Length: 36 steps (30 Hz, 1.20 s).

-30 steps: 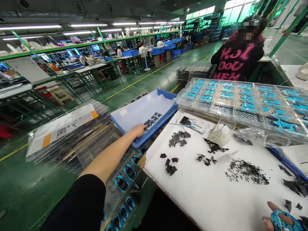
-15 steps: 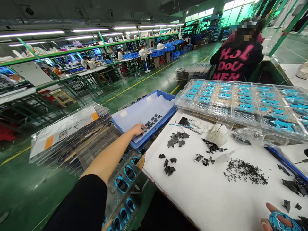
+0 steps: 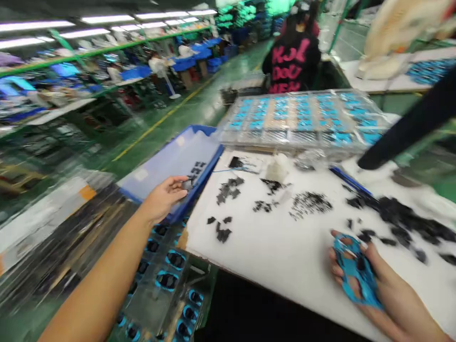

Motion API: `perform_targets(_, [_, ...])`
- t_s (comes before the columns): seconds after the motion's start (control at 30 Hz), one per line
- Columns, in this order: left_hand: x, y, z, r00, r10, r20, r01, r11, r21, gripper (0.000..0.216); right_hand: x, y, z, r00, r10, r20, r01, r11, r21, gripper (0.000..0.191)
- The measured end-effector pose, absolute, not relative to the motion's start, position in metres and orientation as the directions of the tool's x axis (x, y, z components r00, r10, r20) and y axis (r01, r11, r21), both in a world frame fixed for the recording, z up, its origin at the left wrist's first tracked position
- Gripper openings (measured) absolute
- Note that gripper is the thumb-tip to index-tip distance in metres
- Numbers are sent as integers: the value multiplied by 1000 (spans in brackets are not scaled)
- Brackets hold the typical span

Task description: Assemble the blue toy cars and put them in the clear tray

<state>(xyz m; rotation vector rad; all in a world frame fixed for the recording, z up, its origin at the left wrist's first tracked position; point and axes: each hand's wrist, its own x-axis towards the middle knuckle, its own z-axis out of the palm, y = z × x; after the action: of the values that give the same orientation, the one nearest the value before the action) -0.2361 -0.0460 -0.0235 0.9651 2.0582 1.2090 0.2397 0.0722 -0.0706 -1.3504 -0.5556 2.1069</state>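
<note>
Above the near end of the blue bin (image 3: 195, 203), my left hand (image 3: 164, 197) is closed, thumb and fingers pinching a small dark plastic piece (image 3: 187, 184). More such pieces (image 3: 198, 167) lie in rows on the bin's white lining. My right hand (image 3: 383, 285) grips a blue toy car body shell (image 3: 357, 270) over the white tabletop (image 3: 278, 256). The shell has openings through it and a dark part inside. To the left of the shell lie a heap of tiny black pieces (image 3: 310, 204) and several groups of dark flat pieces (image 3: 223, 232).
Clear trays with blue shells (image 3: 302, 114) stand along the table's back edge. More trays with blue-and-black shells (image 3: 167, 280) sit low at the left. Stacked panels (image 3: 67, 237) lie further left. A dark slanted bar (image 3: 409, 128) crosses at right. A person (image 3: 294, 57) sits ahead.
My left hand has lifted from the bin's lining with a small dark piece between its fingers. My right hand with the blue shell has come further into view. The view has swung right.
</note>
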Motion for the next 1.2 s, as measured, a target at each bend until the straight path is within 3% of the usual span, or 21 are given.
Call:
perform_targets(0.1, [-160, -33, -15, -361, 933, -11, 336, 141, 931, 43, 226, 69, -47, -447, 651, -613, -309, -756, -577, 40])
perform_targets(0.2, [-86, -11, -17, -35, 990, -135, 439, 136, 888, 31, 224, 70, -43, -509, 654, -560, -345, -750, -563, 40])
perform_targets(0.27, [-52, 4, -22, 75, 978, -192, 590, 112, 799, 31, 227, 69, -46, -534, 663, -525, -355, -739, -572, 40])
perform_targets(0.37, [-37, 20, -33, 142, 978, -153, 794, -20, 607, 41, 230, 66, -50, -555, 665, -500, -367, -734, -571, 40])
perform_targets(0.5, [-56, 15, -42, 199, 979, 35, 898, -196, 393, 43, 229, 66, -52, -562, 672, -483, -397, -731, -555, 41])
perform_targets(0.6, [-65, -5, -41, 150, 939, 309, 948, -225, 223, 53, 228, 69, -58, -594, 692, -411, -417, -702, -577, 45])
perform_targets(0.7, [-52, -43, -34, 89, 861, 501, 907, -279, 317, 48, 227, 71, -64, -620, 695, -365, -425, -688, -588, 47])
perform_targets(0.73, [-43, -59, -33, 109, 863, 494, 850, -339, 404, 42, 227, 71, -65, -624, 695, -356, -427, -686, -590, 47])
perform_targets(0.8, [-16, -89, -40, 254, 909, 331, 709, -408, 576, 27, 227, 70, -66, -631, 699, -335, -432, -676, -597, 46])
perform_targets(0.9, [37, -112, -73, 452, 882, 133, 614, -416, 671, 20, 226, 68, -65, -635, 711, -301, -442, -654, -614, 46])
perform_targets(0.97, [72, -109, -101, 506, 848, 160, 586, -474, 657, 24, 225, 68, -66, -636, 717, -286, -443, -643, -625, 45])
perform_targets(1.07, [112, -92, -133, 671, 729, 138, 593, -639, 491, 36, 225, 69, -69, -642, 716, -273, -440, -636, -634, 44])
perform_targets(1.2, [127, -71, -150, 774, 630, 67, 578, -745, 333, 29, 227, 70, -71, -663, 704, -255, -429, -636, -642, 45])
